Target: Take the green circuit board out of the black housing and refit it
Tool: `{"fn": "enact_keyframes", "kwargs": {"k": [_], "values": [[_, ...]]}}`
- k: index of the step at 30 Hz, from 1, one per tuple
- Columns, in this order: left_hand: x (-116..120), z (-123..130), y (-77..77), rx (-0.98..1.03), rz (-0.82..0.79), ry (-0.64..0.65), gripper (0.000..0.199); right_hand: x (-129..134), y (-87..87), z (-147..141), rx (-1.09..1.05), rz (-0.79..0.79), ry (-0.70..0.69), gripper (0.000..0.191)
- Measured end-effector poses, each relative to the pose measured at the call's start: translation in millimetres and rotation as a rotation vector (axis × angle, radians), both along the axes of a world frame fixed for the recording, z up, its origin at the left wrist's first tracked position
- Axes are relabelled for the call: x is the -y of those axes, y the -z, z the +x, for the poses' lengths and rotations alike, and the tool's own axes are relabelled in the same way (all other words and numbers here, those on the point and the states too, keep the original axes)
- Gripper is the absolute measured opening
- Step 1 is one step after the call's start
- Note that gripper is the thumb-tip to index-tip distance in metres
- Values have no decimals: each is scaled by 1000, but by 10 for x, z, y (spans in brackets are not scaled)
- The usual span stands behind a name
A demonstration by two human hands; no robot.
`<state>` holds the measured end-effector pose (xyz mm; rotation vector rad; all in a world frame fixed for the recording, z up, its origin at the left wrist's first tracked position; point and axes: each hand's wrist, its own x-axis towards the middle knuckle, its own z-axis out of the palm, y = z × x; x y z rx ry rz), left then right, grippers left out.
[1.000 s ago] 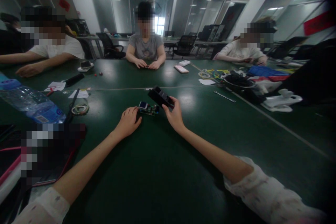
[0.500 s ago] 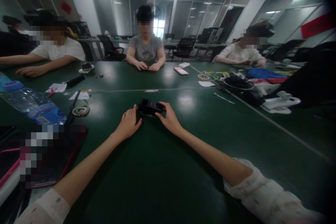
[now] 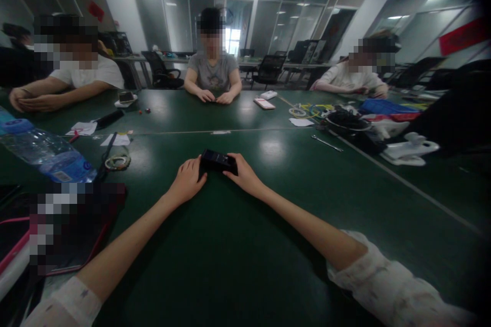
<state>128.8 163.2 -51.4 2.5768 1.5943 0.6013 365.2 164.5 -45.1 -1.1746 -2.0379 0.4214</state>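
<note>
A small black box-like object (image 3: 218, 160) lies on the green table (image 3: 230, 245), in the middle of the view. My left hand (image 3: 187, 180) is at its left end, with the thumb and fingers around that end. At the right end my right hand (image 3: 244, 172) grips it between thumb and fingers. The object's dark upper face shows some small pale marks, too small to read. Both forearms rest along the table.
At the left lie a large water bottle (image 3: 49, 150), a red-edged dark case (image 3: 95, 235) and a cable coil (image 3: 117, 161). To the right are a wrench (image 3: 327, 143), tangled cables and a white plastic part (image 3: 410, 149). Three people sit across the table.
The black object has come down flat between my hands; before, its right part was raised over something beneath. My right hand moved slightly left and down. The left person's hands came together.
</note>
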Motion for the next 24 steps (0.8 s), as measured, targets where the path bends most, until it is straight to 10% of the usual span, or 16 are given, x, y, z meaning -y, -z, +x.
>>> {"fn": "enact_keyframes", "kwargs": {"k": [24], "values": [[20,0,-35,20,5,8,56,29,-66,3,-54,-26,-43,51]]}}
